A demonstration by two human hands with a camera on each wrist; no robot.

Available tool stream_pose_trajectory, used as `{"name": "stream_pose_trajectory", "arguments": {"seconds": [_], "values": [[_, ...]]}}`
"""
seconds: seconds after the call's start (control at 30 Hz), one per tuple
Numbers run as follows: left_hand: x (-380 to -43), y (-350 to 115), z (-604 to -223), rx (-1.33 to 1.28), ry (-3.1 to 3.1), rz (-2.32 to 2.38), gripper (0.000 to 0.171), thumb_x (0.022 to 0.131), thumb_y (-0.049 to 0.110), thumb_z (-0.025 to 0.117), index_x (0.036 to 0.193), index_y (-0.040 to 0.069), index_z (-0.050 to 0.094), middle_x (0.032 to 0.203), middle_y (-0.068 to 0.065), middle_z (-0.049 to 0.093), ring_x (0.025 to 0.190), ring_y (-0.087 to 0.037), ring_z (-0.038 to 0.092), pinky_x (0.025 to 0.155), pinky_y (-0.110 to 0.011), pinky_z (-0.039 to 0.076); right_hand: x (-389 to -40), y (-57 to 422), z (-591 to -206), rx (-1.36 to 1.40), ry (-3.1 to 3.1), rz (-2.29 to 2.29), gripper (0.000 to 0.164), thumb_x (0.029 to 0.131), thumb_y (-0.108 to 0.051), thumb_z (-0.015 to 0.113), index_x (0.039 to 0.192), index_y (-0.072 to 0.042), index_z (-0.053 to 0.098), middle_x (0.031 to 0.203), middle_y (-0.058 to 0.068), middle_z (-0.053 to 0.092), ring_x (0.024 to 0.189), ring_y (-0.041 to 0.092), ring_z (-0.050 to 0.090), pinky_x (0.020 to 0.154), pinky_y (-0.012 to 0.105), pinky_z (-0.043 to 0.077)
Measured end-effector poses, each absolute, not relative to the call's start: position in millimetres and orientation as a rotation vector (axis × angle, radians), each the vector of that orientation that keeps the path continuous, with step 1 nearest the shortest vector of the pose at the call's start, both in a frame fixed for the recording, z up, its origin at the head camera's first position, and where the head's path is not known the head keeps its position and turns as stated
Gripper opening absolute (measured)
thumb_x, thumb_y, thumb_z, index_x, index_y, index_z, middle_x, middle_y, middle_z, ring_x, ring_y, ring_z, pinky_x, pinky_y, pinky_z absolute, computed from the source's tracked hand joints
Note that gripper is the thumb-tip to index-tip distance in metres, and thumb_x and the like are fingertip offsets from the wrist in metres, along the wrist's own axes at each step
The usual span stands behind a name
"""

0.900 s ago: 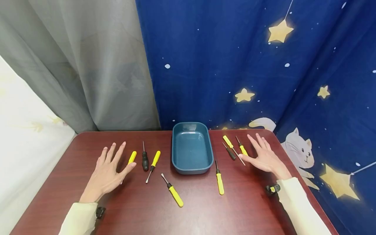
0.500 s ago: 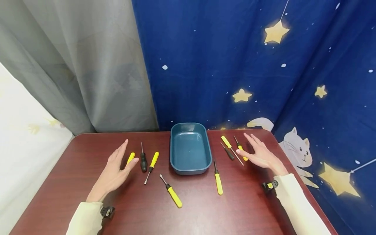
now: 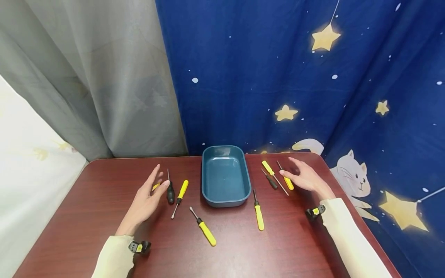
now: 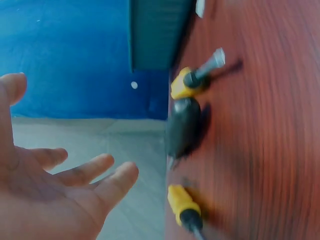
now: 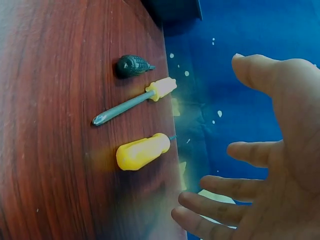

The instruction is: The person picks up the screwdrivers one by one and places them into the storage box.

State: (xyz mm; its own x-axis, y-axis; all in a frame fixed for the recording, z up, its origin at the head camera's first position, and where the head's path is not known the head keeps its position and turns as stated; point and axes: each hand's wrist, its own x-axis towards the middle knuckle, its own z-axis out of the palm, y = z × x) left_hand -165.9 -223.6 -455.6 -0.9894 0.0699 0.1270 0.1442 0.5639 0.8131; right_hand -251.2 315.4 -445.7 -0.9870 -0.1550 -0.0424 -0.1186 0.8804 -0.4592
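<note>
My left hand [image 3: 145, 201] hovers above the table's left side, fingers spread and holding nothing. It partly hides a yellow screwdriver [image 4: 181, 202]. Just right of its thumb lies a black-handled screwdriver [image 3: 170, 192], then a yellow one with a flat tip [image 3: 183, 188]. On the other side my right hand [image 3: 307, 178] floats over the table with its fingers apart, nothing in it. Close to its thumb lies a yellow-handled screwdriver [image 5: 142, 151]. Beside that are a long-shafted yellow screwdriver [image 5: 125, 107] and a small black screwdriver [image 5: 132, 66].
A dark blue rectangular bin [image 3: 226, 202] stands at the back middle of the red-brown table [image 3: 236, 258]. In front lie two more yellow screwdrivers, one left of centre [image 3: 207, 233] and one to the right [image 3: 259, 218]. Curtains hang behind the table.
My left hand has moved right toward the black screwdriver and turned onto its side. My right hand has shifted slightly left. The screwdrivers and bin lie as before.
</note>
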Motion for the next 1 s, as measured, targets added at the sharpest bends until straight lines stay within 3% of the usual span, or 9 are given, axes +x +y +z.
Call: {"name": "stream_pose_trajectory", "arguments": {"seconds": [0.1,0.2,0.37,0.5,0.73,1.0], "values": [[-167.3,-217.0,-456.6,-0.178,-2.665,-1.529,0.069,0.107,0.045,0.05,0.165,0.035,0.014,0.16,-0.016,0.042,0.144,-0.038,0.047,0.117,-0.06,0.04,-256.0,314.2,-448.5,-0.188,2.959,-0.734,0.091,0.095,-0.061,0.061,0.159,-0.002,0.032,0.157,0.03,0.039,0.138,0.048,0.048,0.115,0.068,0.039],[-169.5,-210.1,-458.6,-0.19,-2.609,-1.677,0.066,0.108,0.042,0.05,0.165,0.032,0.017,0.156,-0.017,0.047,0.137,-0.033,0.056,0.114,-0.05,0.047,-259.4,312.5,-451.9,-0.162,2.945,-0.775,0.089,0.095,-0.055,0.064,0.158,-0.001,0.032,0.152,0.03,0.045,0.131,0.047,0.055,0.111,0.065,0.045],[-174.2,-197.8,-462.1,-0.191,-2.514,-1.896,0.063,0.109,0.039,0.049,0.164,0.027,0.022,0.153,-0.022,0.049,0.129,-0.033,0.062,0.104,-0.037,0.056,-264.6,311.8,-458.1,-0.11,2.952,-0.824,0.083,0.096,-0.044,0.068,0.157,0.0,0.034,0.144,0.029,0.054,0.121,0.043,0.063,0.105,0.059,0.053],[-177.7,-188.4,-463.3,-0.159,-2.469,-1.999,0.059,0.108,0.04,0.049,0.161,0.021,0.032,0.15,-0.023,0.051,0.126,-0.038,0.063,0.102,-0.038,0.057,-268.5,311.9,-461.6,-0.085,2.963,-0.835,0.078,0.096,-0.039,0.068,0.156,0.0,0.037,0.141,0.028,0.057,0.116,0.041,0.065,0.102,0.057,0.055],[-182.6,-170.9,-466.7,-0.088,-2.384,-2.186,0.056,0.107,0.04,0.053,0.156,0.016,0.041,0.144,-0.027,0.055,0.114,-0.033,0.071,0.096,-0.037,0.06,-275.2,311.0,-468.2,-0.064,2.974,-0.845,0.069,0.096,-0.031,0.07,0.15,0.003,0.045,0.132,0.028,0.064,0.109,0.037,0.068,0.098,0.055,0.056],[-188.7,-150.1,-470.1,-0.025,-2.302,-2.295,0.048,0.106,0.035,0.057,0.15,0.018,0.048,0.139,-0.029,0.057,0.106,-0.035,0.073,0.086,-0.04,0.065,-277.7,307.0,-470.6,-0.054,2.989,-0.842,0.057,0.094,-0.027,0.072,0.141,0.001,0.057,0.12,0.025,0.069,0.102,0.034,0.069,0.092,0.051,0.057]]}}
